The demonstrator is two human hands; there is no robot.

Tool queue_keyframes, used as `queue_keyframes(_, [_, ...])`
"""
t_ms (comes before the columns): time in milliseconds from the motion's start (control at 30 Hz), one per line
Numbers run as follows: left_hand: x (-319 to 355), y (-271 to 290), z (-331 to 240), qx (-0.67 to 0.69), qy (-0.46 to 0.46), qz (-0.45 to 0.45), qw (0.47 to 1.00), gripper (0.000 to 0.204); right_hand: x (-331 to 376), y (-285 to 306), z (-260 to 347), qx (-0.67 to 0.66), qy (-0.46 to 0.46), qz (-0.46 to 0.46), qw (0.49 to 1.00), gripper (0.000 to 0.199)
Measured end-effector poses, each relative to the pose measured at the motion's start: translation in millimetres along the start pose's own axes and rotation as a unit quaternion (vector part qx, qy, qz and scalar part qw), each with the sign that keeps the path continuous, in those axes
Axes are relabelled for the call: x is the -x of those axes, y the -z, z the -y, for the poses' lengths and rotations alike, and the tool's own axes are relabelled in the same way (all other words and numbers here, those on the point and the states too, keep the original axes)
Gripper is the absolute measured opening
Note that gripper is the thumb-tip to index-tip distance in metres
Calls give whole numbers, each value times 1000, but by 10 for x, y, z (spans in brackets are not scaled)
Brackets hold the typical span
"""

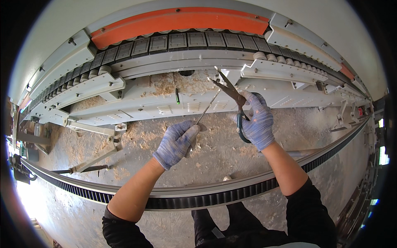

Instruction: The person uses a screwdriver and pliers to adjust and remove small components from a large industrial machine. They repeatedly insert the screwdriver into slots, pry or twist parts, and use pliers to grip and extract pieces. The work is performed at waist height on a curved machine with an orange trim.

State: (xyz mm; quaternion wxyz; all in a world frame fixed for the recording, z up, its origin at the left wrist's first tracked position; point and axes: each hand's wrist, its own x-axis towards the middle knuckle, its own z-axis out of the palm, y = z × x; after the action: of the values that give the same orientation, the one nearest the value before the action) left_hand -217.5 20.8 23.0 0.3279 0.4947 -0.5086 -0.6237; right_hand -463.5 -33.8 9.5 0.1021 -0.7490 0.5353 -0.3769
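My left hand [178, 140], in a blue-grey knit glove, is closed around a thin metal rod [208, 107] that points up and to the right. The rod's upper end has a whitish, crusted look. In my right hand [259, 122], gloved the same way, is a pair of scissors [235, 96] with dark, worn blades and dark green-blue handle loops. The blades are spread apart, and the rod's tip is close to the lower blade; whether they touch I cannot tell. A slim green-handled tool [177, 94] rests on the machine's dusty ledge beyond my left hand.
Ahead runs a long machine with a chain of dark pads [178, 41], an orange guard [178, 20] and white roller brackets [281, 73]. Wood shavings [165, 84] lie on its ledge and the floor. A ribbed black rail [206, 201] crosses between me and the machine. A hinged metal arm [97, 156] stands left.
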Motion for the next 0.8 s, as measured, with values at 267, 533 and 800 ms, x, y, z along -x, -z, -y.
queue_keyframes(267, [32, -1, -29, 0, -3, -5, 1000, 34, 54, -63, -39, -137, -63, 19, 988, 59])
queue_keyframes(533, [-28, 67, 50, -39, -15, -21, 999, 37, 47, 73, 9, -377, -238, 188, 875, 38])
queue_keyframes(800, [-40, 121, 71, -26, -162, -70, 984, 36, 264, -349, -112, -597, -344, 453, 566, 31])
